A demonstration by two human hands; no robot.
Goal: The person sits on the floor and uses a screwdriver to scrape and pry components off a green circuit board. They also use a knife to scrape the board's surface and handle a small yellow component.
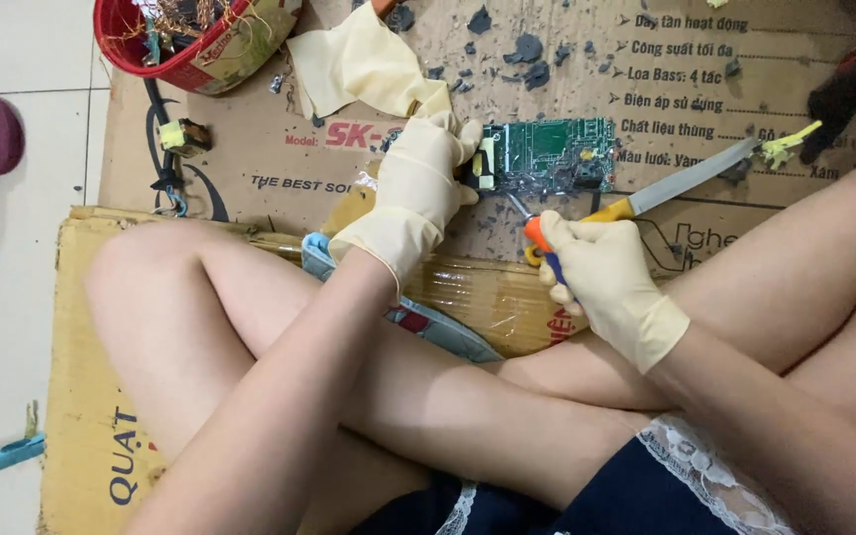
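- The person sits cross-legged on flat cardboard (101,327) on the floor, so the work lies just in front of the knees.
- The right hand (601,272), in a pale rubber glove, is closed tight around a screwdriver (537,236) with an orange and blue handle. The thin metal tip points up at the green board, as if to pry at it.
- The left hand (418,188), also gloved, presses down on the left end of the circuit board (547,154). Its fingers curl over the edge by a yellow part, likely to keep the board from sliding.
- The circuit board lies flat on the cardboard, between the two hands and just past them.
- A knife (686,180) with a yellow handle lies on the cardboard just right of the board, close to the right hand, blade pointing away to the right.
- Small grey bits (527,50) are scattered on the cardboard past the board.
- A spare glove (359,64) lies flat beyond the left hand.
- A red basket (141,45) full of wires and scraps sits far off at the top left.
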